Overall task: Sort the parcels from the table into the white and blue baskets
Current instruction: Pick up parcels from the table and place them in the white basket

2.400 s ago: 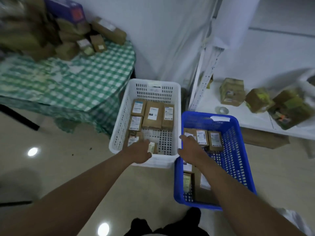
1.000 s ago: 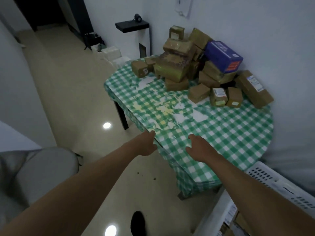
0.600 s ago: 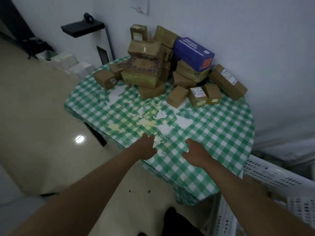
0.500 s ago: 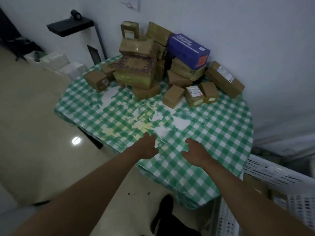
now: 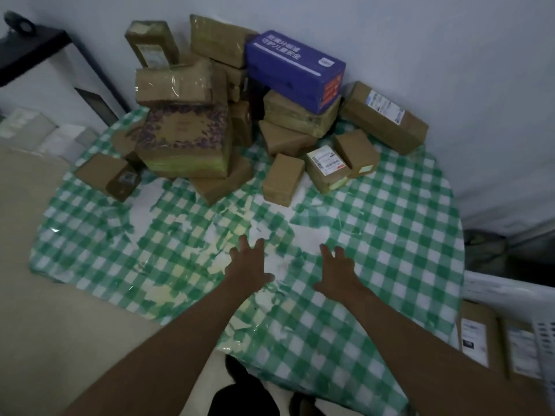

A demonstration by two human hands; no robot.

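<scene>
A heap of brown cardboard parcels (image 5: 183, 139) and one blue box (image 5: 295, 70) is piled at the back of the table (image 5: 390, 235), which has a green-and-white checked cloth. Nearest my hands stand a small plain parcel (image 5: 283, 178) and a labelled one (image 5: 326, 168). My left hand (image 5: 247, 265) and my right hand (image 5: 338, 273) reach out over the middle of the cloth, fingers spread, holding nothing. Both are well short of the parcels. The white basket (image 5: 507, 291) shows at the right edge with parcels (image 5: 477, 337) inside. No blue basket is in view.
A white wall stands right behind the table. A black shelf (image 5: 27, 52) and pale boxes (image 5: 33, 130) sit at the far left. The floor (image 5: 60, 340) lies to the left, and dark shoes (image 5: 243, 391) show below the table edge.
My view swung from the baskets to the table and came closer. Both hands moved forward from the table's near edge to over its middle, fingers spreading.
</scene>
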